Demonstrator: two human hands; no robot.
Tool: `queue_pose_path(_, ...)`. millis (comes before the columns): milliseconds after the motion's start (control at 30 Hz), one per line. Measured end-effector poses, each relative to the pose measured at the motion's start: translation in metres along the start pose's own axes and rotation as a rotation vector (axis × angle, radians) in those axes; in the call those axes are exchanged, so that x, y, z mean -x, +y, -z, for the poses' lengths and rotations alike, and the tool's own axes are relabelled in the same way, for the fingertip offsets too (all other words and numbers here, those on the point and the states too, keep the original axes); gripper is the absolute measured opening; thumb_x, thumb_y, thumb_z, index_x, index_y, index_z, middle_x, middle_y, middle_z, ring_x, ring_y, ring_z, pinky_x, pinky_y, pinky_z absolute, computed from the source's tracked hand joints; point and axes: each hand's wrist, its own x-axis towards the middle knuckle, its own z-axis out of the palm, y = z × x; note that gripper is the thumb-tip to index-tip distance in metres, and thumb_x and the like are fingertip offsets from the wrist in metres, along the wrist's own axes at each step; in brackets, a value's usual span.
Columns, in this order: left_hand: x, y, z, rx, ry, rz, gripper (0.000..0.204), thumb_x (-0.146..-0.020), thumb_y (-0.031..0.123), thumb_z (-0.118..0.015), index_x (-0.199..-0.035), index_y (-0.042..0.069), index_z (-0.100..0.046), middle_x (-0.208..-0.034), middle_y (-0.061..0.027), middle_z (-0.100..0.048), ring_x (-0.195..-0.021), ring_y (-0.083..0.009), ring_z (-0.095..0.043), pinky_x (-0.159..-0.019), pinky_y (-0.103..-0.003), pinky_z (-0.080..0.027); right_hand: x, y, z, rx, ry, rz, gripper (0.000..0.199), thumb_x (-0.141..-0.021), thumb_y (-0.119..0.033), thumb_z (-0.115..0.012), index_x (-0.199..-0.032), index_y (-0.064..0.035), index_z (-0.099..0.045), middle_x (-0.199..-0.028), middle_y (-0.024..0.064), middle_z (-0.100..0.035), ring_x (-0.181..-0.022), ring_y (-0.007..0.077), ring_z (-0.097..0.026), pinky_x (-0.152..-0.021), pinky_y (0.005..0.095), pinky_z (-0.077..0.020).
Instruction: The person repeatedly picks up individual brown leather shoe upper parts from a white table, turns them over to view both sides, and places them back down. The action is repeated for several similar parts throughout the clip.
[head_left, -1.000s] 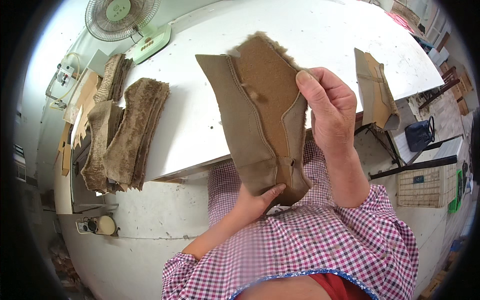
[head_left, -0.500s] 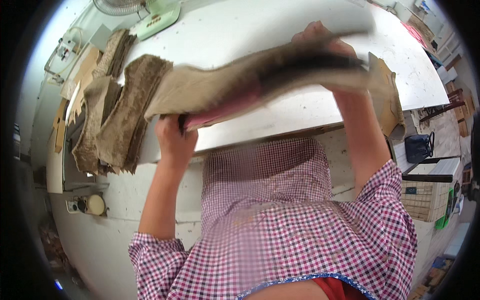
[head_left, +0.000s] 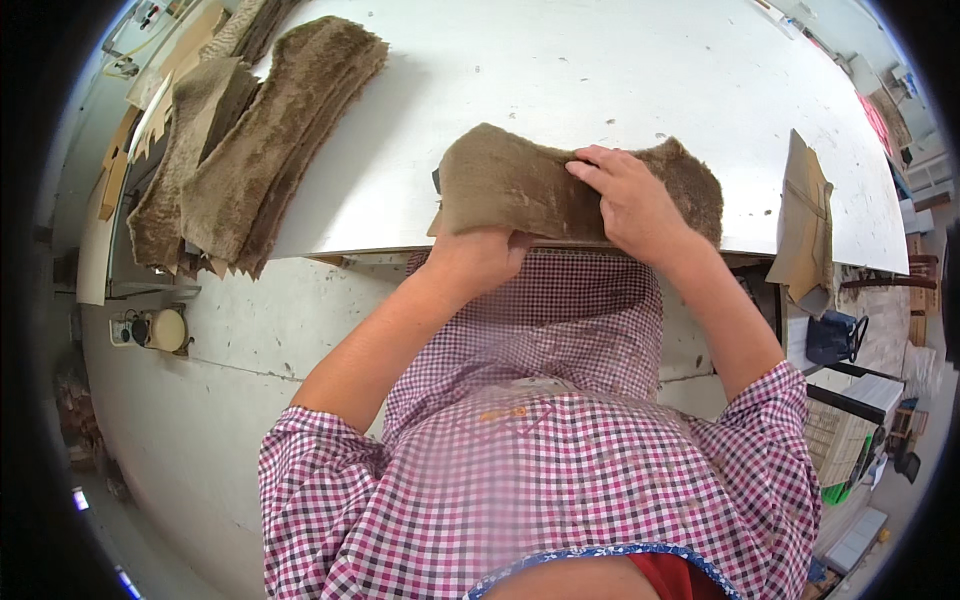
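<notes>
A brown plush fabric piece (head_left: 530, 190) lies across the near edge of the white table in front of me. Its pile side faces up, and its far edge dips in the middle. My left hand (head_left: 482, 262) grips the near edge, its fingers hidden under the cloth. On top, toward the right end, my right hand (head_left: 640, 205) rests with fingers stretched out to the left, the tips by the far edge. A small dark bit peeks out at the piece's left end; what it is I cannot tell.
Stacks of similar brown plush pieces (head_left: 275, 140) lie at the table's left. A folded brown cardboard piece (head_left: 805, 215) overhangs the near edge at right. Below it are a dark handbag (head_left: 836, 337) and a pale crate (head_left: 835, 435). The white table (head_left: 560, 70) reaches far back.
The piece has come down from the air onto the table's near edge, pile side up. Both hands have lowered and drawn closer together. The view has shifted too.
</notes>
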Motion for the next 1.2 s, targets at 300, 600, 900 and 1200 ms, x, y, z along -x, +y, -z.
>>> queue_pose_path(300,-0.001,-0.050,0.056,1.596,0.134,0.478,0.045,-0.095,0.032,-0.043,-0.113,-0.008,-0.054,-0.107,-0.0126,-0.061,-0.093,-0.0199,-0.059,-0.084,-0.033,-0.049,0.015,-0.012,-0.003,-0.037,-0.103,-0.056,0.038,-0.099,-0.034,-0.046,-0.132,-0.0209,-0.055,-0.148,0.0104,-0.036,-0.142,0.0264,-0.024,-0.119,0.0452,-0.0114)
queue_pose_path(600,-0.027,-0.064,0.049,0.283,0.146,0.423,0.017,-0.087,0.015,-0.065,-0.083,-0.001,-0.064,-0.077,-0.0088,-0.062,-0.070,-0.0206,-0.057,-0.067,-0.035,-0.047,0.014,-0.016,-0.004,-0.043,-0.143,-0.070,0.045,-0.096,-0.049,-0.047,-0.133,-0.0257,-0.055,-0.150,0.0100,-0.032,-0.143,0.0273,-0.021,-0.119,0.0466,-0.0087)
queue_pose_path(900,-0.023,-0.061,0.037,0.151,0.252,0.331,0.016,-0.084,0.006,-0.066,-0.078,0.000,-0.053,-0.075,-0.0098,-0.058,-0.068,-0.0201,-0.053,-0.065,-0.035,-0.045,0.014,-0.019,0.000,-0.050,-0.148,-0.086,0.047,-0.094,-0.050,-0.049,-0.130,-0.0211,-0.057,-0.148,0.0121,-0.036,-0.141,0.0287,-0.025,-0.118,0.0483,-0.0124)
queue_pose_path(1200,-0.025,-0.066,0.037,0.061,0.192,0.236,0.011,-0.087,0.006,-0.063,-0.088,0.001,-0.053,-0.077,-0.0108,-0.059,-0.067,-0.0227,-0.055,-0.064,-0.038,-0.045,-0.031,-0.047,-0.010,-0.015,-0.141,0.032,0.062,-0.095,-0.044,-0.049,-0.134,0.0042,-0.045,-0.148,0.0165,-0.035,-0.138,0.0275,-0.031,-0.117,0.0395,-0.0190)
